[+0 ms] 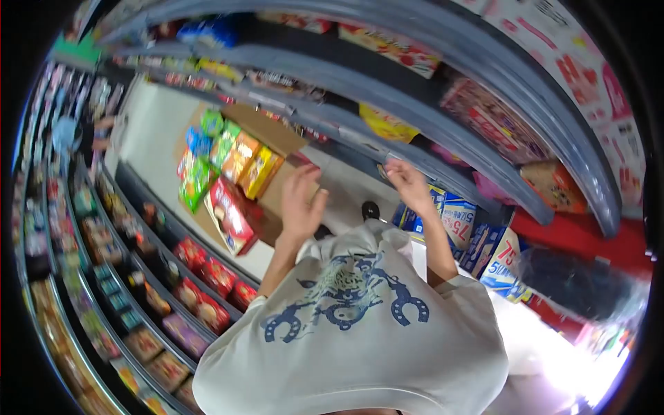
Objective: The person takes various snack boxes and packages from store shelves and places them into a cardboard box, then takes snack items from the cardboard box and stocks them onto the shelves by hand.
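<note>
My left hand (301, 199) is held out beside an open cardboard box (266, 131), fingers spread and nothing seen in them. Packed in the box are bright snack bags, among them a green bag (198, 181), an orange pack (241, 156) and a yellow pack (261, 173). A red and cream carton (230, 216) leans at the box's near side. Over by the shelf edge, my right hand (409, 185) has loosely bent fingers that look apart. I make out no item in it, though blur softens the fingertips.
Shelves (415, 97) of packaged goods rise on the right; more shelves (117, 277) curve along the left. Blue and white cartons (453, 220) stand beside my right arm. A dark plastic-wrapped bundle (584, 283) lies farther right. Another person (69, 135) is at the far left.
</note>
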A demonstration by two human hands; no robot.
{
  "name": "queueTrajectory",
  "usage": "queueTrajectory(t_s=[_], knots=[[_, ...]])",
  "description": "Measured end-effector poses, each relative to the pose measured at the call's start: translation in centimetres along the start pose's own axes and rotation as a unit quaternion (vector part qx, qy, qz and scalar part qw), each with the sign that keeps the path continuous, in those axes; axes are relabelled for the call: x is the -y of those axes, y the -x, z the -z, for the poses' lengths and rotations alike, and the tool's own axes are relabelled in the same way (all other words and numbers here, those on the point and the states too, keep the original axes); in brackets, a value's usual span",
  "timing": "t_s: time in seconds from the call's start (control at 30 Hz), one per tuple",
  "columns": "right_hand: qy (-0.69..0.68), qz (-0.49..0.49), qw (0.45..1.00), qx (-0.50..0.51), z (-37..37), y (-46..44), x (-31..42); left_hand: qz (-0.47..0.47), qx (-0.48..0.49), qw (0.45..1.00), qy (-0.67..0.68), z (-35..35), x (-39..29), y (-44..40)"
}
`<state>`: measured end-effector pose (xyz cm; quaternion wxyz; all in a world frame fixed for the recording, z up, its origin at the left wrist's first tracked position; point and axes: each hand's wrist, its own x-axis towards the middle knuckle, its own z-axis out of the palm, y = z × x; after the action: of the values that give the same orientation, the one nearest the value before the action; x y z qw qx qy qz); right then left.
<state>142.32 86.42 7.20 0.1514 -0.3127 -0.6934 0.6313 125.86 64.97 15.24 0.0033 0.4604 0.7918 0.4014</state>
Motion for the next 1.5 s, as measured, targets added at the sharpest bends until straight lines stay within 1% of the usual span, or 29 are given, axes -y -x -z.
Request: queueTrajectory(t_s=[0.03,0.1,0.17,0.2,0.27,0.33,0.37,0.4,0.47,0.57,0.6,0.7,0.73,0.77,0.87,0.9,0.93,1.0,1.03,1.13,1.17,1.23,1.27,1.3,1.33,1.37,1.4,1.47,1.5], knots=[[-0.007,0.003,0.998,-0.067,1.4,0.5,2.8,-0.038,0.032,0.999,0.008,-1.0,-1.0,-1.6],[0.059,0.068,0.980,-0.178,4.6,1.3,5.6,-0.104,0.081,0.991,0.016,-2.2,-3.1,-4.5],[0.075,0.091,0.959,-0.257,7.5,3.1,9.2,-0.157,0.109,0.981,0.018,-3.0,-5.8,-7.4],[0.081,0.133,0.942,-0.298,8.8,3.8,9.5,-0.192,0.110,0.975,0.011,-3.7,-7.0,-8.7],[0.141,0.157,0.909,-0.359,11.3,5.7,10.7,-0.264,0.106,0.959,-0.004,-5.3,-9.4,-11.7],[0.248,0.170,0.859,-0.415,13.3,7.9,12.0,-0.337,0.088,0.937,-0.014,-7.1,-12.2,-14.4],[0.300,0.195,0.823,-0.441,14.3,8.8,12.1,-0.370,0.077,0.926,-0.018,-8.1,-13.5,-15.4],[0.317,0.193,0.806,-0.461,15.1,9.8,12.6,-0.378,0.085,0.922,-0.028,-9.1,-14.5,-16.2],[0.388,0.221,0.733,-0.514,17.1,11.2,12.1,-0.394,0.096,0.913,-0.049,-10.9,-16.5,-17.6],[0.463,0.222,0.668,-0.539,19.8,12.5,12.7,-0.474,-0.001,0.876,-0.084,-13.2,-19.1,-19.1],[0.484,0.221,0.646,-0.547,20.5,12.8,12.8,-0.463,0.017,0.880,-0.102,-14.0,-19.3,-19.5],[0.545,0.168,0.624,-0.535,22.3,12.6,12.0,-0.428,0.082,0.885,-0.165,-15.7,-19.8,-20.7],[0.568,0.149,0.613,-0.529,22.9,12.5,11.9,-0.431,0.074,0.885,-0.162,-16.0,-20.1,-21.0],[0.580,0.121,0.631,-0.500,23.6,12.4,11.9,-0.432,0.065,0.885,-0.160,-16.2,-20.2,-21.2],[0.639,0.049,0.584,-0.498,25.0,12.0,11.4,-0.427,0.049,0.884,-0.183,-15.6,-21.1,-21.2],[0.645,0.053,0.576,-0.500,25.5,11.8,11.2,-0.421,0.046,0.884,-0.197,-15.1,-21.4,-21.0],[0.653,-0.027,0.597,-0.465,25.6,11.7,12.0,-0.431,0.041,0.883,-0.182,-14.7,-21.5,-20.8],[0.666,-0.032,0.604,-0.437,26.8,11.1,11.8,-0.447,0.034,0.881,-0.153,-14.2,-21.4,-20.2],[0.690,0.001,0.594,-0.414,28.1,10.9,10.7,-0.446,0.043,0.884,-0.134,-14.1,-21.2,-19.9],[0.705,0.003,0.596,-0.384,29.8,10.2,9.8,-0.384,0.145,0.906,-0.104,-13.1,-21.9,-19.0],[0.746,0.072,0.550,-0.368,30.6,10.2,9.8,-0.418,0.129,0.898,-0.056,-13.6,-21.2,-18.7],[0.688,-0.090,0.639,-0.332,29.3,10.2,12.2,-0.475,0.061,0.877,0.032,-13.3,-20.2,-18.3],[0.656,-0.173,0.665,-0.312,28.8,10.3,13.3,-0.471,0.052,0.877,0.079,-13.9,-19.4,-17.8],[0.689,-0.189,0.629,-0.308,32.2,9.9,10.5,-0.498,-0.003,0.867,0.015,-14.1,-19.4,-17.1],[0.719,-0.205,0.591,-0.302,35.6,9.5,7.7,-0.505,-0.042,0.857,-0.094,-13.6,-19.3,-16.4],[0.710,-0.244,0.617,-0.237,33.5,10.0,10.7,-0.516,-0.069,0.843,-0.139,-14.1,-19.0,-16.0],[0.721,-0.254,0.610,-0.209,33.0,10.3,11.8,-0.528,-0.110,0.834,-0.112,-14.2,-18.6,-15.7],[0.727,-0.245,0.590,-0.250,32.3,10.7,11.8,-0.550,-0.149,0.819,-0.064,-13.2,-18.3,-15.1],[0.723,-0.205,0.594,-0.286,30.4,10.5,12.2,-0.549,-0.166,0.817,-0.051,-12.7,-16.8,-14.9]])
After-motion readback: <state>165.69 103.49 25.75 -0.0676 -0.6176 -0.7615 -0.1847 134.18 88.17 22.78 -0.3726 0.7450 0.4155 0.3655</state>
